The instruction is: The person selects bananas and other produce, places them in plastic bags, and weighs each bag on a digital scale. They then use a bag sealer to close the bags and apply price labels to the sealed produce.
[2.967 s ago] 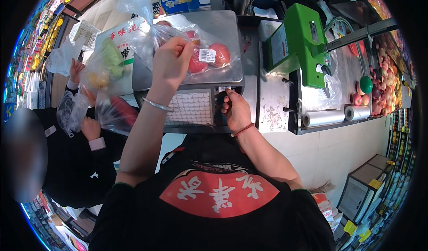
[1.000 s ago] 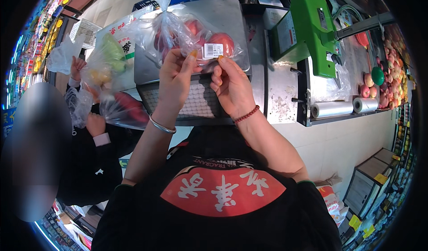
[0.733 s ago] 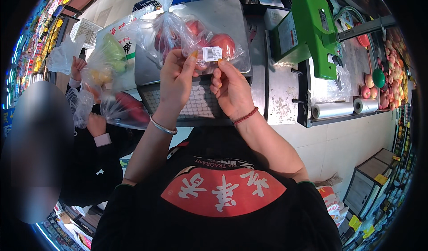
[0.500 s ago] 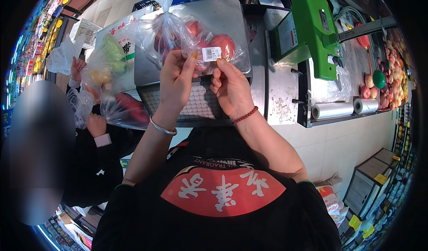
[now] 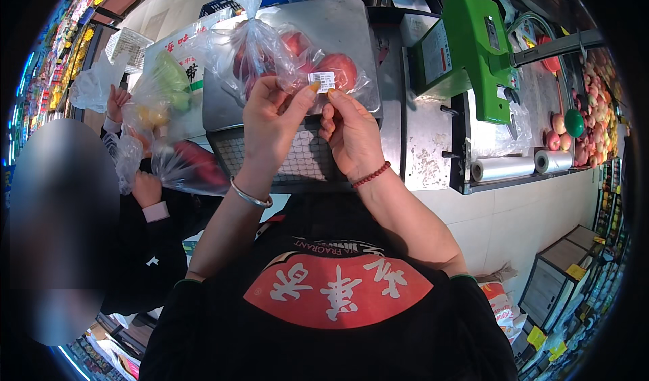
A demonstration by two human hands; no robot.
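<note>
A small white printed label (image 5: 322,79) lies in front of a knotted clear plastic bag (image 5: 251,35) of red apples (image 5: 340,67). The bag rests on the steel plate (image 5: 341,22) of a counter scale. My left hand (image 5: 269,121) pinches the label's lower left edge with its thumb. From the other side, my right hand (image 5: 358,132) grips the lower right corner between thumb and curled fingers. Whether the label touches the bag I cannot tell.
On the left a person's hand (image 5: 147,189) is beside clear bags with green and red produce (image 5: 196,161). A green machine (image 5: 466,53) stands to the right, with plastic bag rolls (image 5: 503,167) below it. Piled apples (image 5: 598,110) are at the far right.
My left thumb has moved right, from the bag beside the label onto the label's lower left edge. The label has tilted slightly; my right hand has barely moved.
</note>
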